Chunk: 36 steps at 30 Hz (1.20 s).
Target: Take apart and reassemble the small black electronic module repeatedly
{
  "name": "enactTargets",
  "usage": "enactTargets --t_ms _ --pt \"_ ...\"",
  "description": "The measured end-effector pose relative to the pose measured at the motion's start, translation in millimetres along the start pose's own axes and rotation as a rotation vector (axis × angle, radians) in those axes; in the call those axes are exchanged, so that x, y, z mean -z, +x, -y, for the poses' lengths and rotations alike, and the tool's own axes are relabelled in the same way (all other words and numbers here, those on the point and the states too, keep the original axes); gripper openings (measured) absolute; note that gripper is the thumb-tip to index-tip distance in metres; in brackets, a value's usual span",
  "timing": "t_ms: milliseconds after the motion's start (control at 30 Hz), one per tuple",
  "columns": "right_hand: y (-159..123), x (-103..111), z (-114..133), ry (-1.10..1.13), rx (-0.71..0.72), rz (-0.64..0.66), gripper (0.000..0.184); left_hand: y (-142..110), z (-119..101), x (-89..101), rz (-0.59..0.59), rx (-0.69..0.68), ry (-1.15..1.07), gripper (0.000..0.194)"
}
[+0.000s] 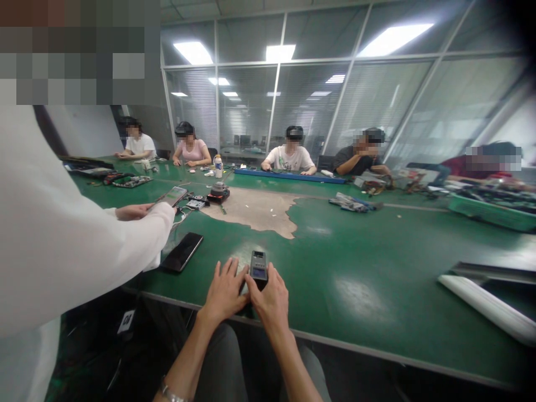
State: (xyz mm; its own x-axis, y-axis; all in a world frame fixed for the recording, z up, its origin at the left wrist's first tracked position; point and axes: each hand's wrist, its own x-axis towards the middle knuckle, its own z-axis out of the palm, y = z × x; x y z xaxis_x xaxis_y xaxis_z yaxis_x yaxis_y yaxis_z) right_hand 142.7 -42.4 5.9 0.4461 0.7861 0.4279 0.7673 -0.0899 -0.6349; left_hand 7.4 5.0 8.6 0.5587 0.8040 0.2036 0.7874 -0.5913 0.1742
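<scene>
Here we are at the edge of a green-topped workbench (360, 312): the left hand (225, 291) sits with its fingers spread wide, the thumb coming in against the lower end of a small handheld device (258, 266). The right hand (270, 296) closes narrowly on that device's lower edge, with its screen showing clear above the fingers. Off to the left, a co-worker's hand (133, 211) in a white sleeve (84, 223) is right by a smartphone (172, 196), and a second black smartphone (182, 252) lies just beside that sleeve.
</scene>
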Motion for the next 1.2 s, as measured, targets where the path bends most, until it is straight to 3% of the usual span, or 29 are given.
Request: enactTargets --t_ms 200,633,767,900,1033,1200 --pt "-3.4 5.5 0.0 0.028 0.067 -0.001 0.055 -0.5 -0.4 1.2 -0.006 -0.010 0.004 0.063" --pt "-1.8 5.3 3.7 0.038 0.047 -0.015 0.051 -0.7 0.0 -1.0 -0.019 -0.005 0.000 0.061" --pt "3.6 12.0 9.9 0.115 0.026 0.013 0.045 -0.5 0.2 -0.9 -0.012 0.002 -0.002 0.059" --pt "9.7 22.0 12.4 0.186 0.039 -0.040 0.048 -0.4 0.0 -1.3 -0.037 -0.003 -0.001 0.059" --pt "13.4 33.1 3.2 0.192 0.013 -0.103 0.057 0.3 -0.8 -0.7 -0.033 -0.002 -0.008 0.064" --pt "14.6 46.6 -28.0 0.110 -0.019 -0.146 0.062 0.6 -2.5 2.7 -0.027 -0.004 -0.026 0.069"
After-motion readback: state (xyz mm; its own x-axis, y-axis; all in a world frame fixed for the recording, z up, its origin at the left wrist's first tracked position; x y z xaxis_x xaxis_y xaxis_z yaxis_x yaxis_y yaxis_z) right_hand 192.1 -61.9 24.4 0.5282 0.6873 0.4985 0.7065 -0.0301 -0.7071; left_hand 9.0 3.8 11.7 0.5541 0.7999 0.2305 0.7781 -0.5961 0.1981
